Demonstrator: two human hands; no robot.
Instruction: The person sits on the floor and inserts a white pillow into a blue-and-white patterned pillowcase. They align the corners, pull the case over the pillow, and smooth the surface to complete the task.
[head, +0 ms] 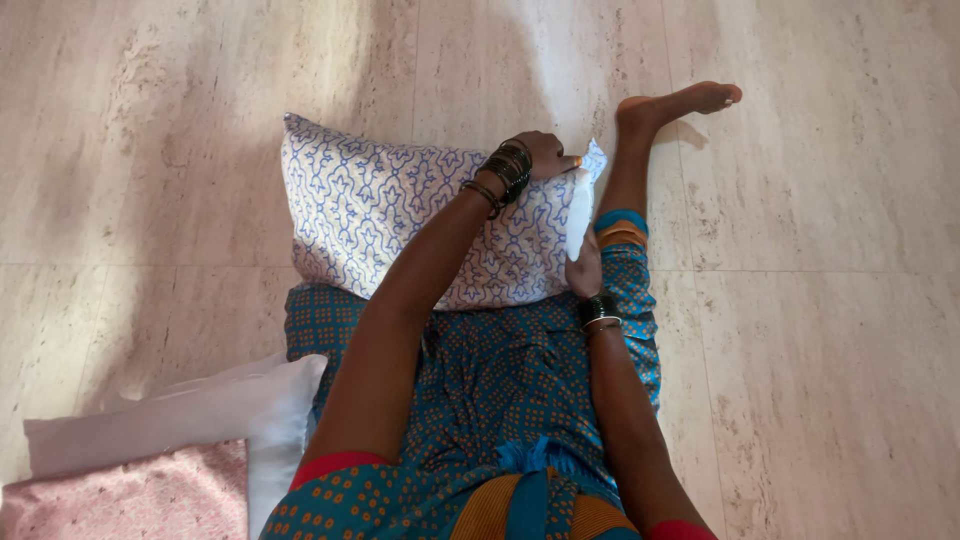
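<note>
A pillow in a blue-and-white patterned cover [370,205] lies across my legs on the floor. My left hand [545,153] reaches over it and grips the cover's far right corner, dark bangles at the wrist. My right hand [584,268] is at the open right end, its fingers tucked inside the cover against the white pillow [578,208] that shows there. Most of that hand is hidden.
A bare white pillow [200,410] and a pink patterned cloth [130,495] lie on the floor at the lower left. My right leg stretches out with the foot [680,102] beyond the pillow. Pale stone tiles [820,300] surround me.
</note>
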